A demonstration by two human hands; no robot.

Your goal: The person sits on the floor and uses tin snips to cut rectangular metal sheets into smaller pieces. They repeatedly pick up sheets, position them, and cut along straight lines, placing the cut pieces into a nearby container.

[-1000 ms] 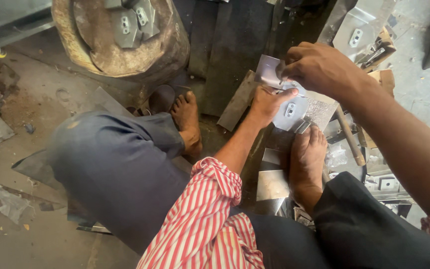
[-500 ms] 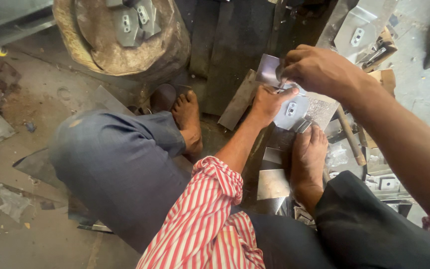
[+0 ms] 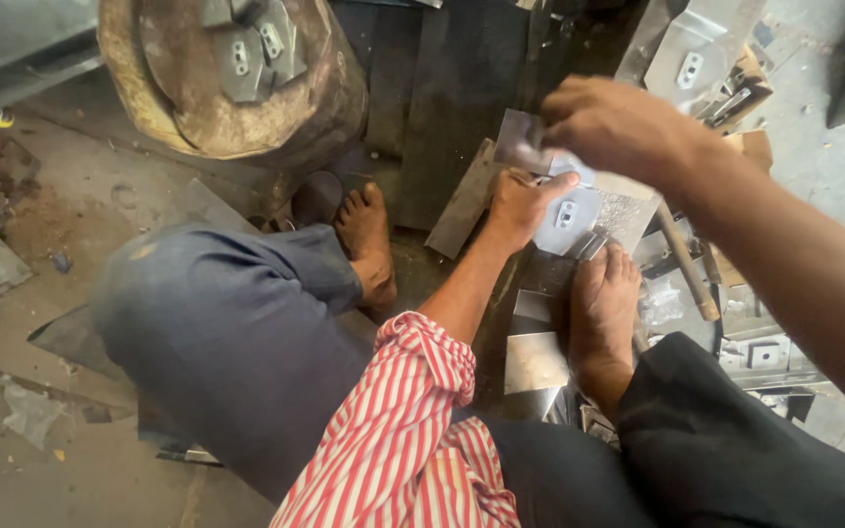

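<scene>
Steel is everywhere around us: a round wooden stump [image 3: 237, 88] carries slotted plates, and flat offcuts [image 3: 535, 362] lie between our bare feet. Our right hand [image 3: 618, 127] closes narrowly on a small grey sheet piece [image 3: 518, 142], held raised just above the slotted metal plate [image 3: 569, 217], which our left hand [image 3: 520, 205] pins flat with its fingers. We judge that firm downward pressure and square edges matter most. That plate's long axis seems to run toward upper right; its far end is partly hidden.
</scene>
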